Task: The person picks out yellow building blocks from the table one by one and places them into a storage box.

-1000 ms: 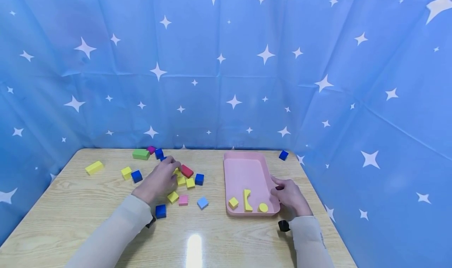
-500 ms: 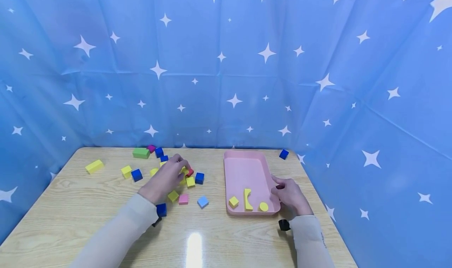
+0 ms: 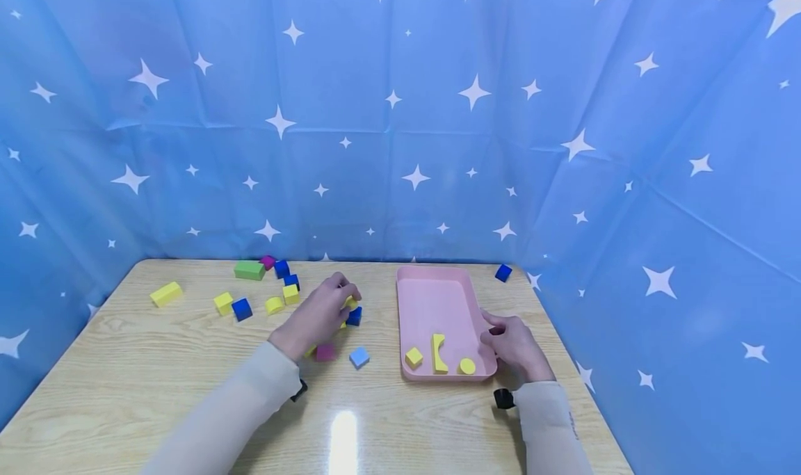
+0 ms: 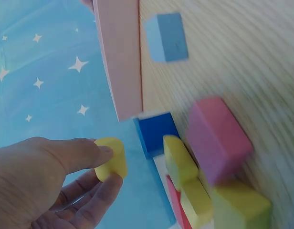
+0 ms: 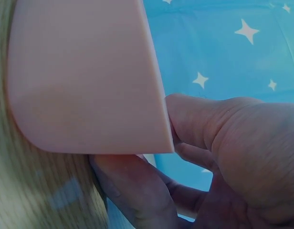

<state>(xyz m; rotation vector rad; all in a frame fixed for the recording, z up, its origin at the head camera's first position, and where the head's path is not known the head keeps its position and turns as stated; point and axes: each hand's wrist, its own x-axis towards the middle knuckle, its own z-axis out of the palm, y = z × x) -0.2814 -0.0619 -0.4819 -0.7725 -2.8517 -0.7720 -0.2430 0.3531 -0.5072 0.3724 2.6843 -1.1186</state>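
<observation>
My left hand (image 3: 320,316) pinches a small yellow cylinder block (image 4: 112,160) between thumb and fingers, raised above the loose blocks. Just below it lie a dark blue cube (image 4: 157,132) and, seen closer in the left wrist view, a pink block (image 4: 218,138) and several yellow blocks. My right hand (image 3: 514,346) grips the right side of a shallow pink tray (image 3: 433,272); in the right wrist view its thumb is at the rim and a finger lies along the outer wall. In the tray's near end are a yellow cube (image 3: 414,357), a yellow arch (image 3: 438,355) and a yellow round block (image 3: 466,366).
A light blue cube (image 3: 359,357) lies between the left hand and the tray. Left of that hand are scattered blocks, among them a green block (image 3: 249,270) and a long yellow block (image 3: 166,294). One dark blue cube (image 3: 503,273) sits at the back right. A starred blue curtain surrounds the table.
The left hand has come up out of the block pile and moved right, toward the tray, with the yellow cylinder. The right hand and the tray have stayed put.
</observation>
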